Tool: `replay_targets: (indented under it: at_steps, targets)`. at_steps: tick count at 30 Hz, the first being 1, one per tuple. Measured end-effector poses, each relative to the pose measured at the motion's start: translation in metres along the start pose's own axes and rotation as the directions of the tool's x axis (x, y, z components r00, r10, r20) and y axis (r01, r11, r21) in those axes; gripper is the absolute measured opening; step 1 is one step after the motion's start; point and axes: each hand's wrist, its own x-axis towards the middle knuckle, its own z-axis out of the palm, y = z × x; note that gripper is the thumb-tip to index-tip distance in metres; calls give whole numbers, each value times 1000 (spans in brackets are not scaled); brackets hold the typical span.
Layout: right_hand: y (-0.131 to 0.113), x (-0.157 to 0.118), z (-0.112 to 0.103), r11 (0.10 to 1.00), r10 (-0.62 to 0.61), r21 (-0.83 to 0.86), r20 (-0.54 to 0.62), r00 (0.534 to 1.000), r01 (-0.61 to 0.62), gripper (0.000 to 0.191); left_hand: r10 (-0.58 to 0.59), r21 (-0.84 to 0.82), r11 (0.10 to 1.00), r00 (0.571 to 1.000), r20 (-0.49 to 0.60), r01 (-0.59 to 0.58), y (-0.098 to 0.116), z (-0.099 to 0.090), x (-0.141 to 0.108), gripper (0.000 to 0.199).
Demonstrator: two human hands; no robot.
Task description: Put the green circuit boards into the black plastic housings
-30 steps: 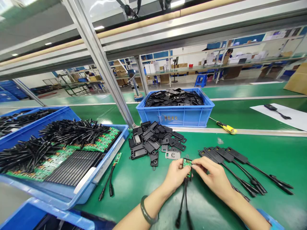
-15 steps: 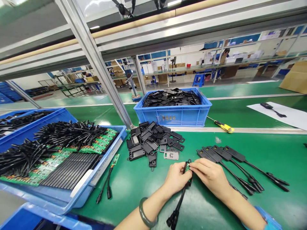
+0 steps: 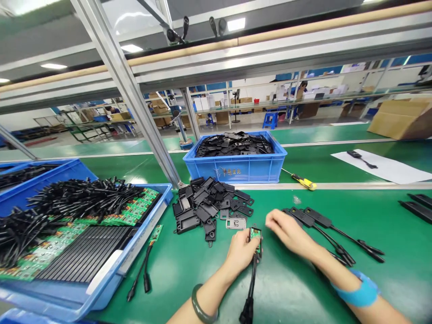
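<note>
My left hand (image 3: 241,251) grips a black casing with a green circuit board (image 3: 255,234) in it, the thumb on the board. Two black cables (image 3: 252,279) hang from its lower end onto the bench. My right hand (image 3: 290,231) is raised just right of the casing, not touching it, its fingers curled together; whether anything small is between them is hidden. Above my left hand lie a grey cover plate (image 3: 236,223) and a pile of black casings (image 3: 199,204). Closed black units with cables (image 3: 317,218) lie beyond my right hand.
A blue tray (image 3: 165,194) of circuit boards and cables stands left, with one board (image 3: 156,233) beside it. A blue bin (image 3: 236,168) of black parts stands behind the pile. Further right are a yellow screwdriver (image 3: 305,182) and a white sheet (image 3: 381,166). A metal post (image 3: 131,94) rises behind the tray.
My right hand has come away from the board and moved a little up. The casing has turned so that the board faces up more. The view has shifted to the right.
</note>
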Motion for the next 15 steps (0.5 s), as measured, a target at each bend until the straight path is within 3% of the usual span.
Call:
replay_targets:
  at_steps: [4,8,11,15]
  targets:
    - [58,30,-27,931,299,-196,-71,952,-307,19,-61,-234,970,997,42,69,2,0,-1,42]
    - [96,48,-38,831,448,-326,-86,890,-451,13,-11,-303,952,994,108,43,4,3,-3,49]
    - [85,63,-30,840,415,-346,-86,906,-418,13,19,-291,957,994,107,13,3,5,-4,46]
    - [40,93,0,942,249,-235,16,968,-238,18,50,-286,958,993,103,-19,2,5,-5,41]
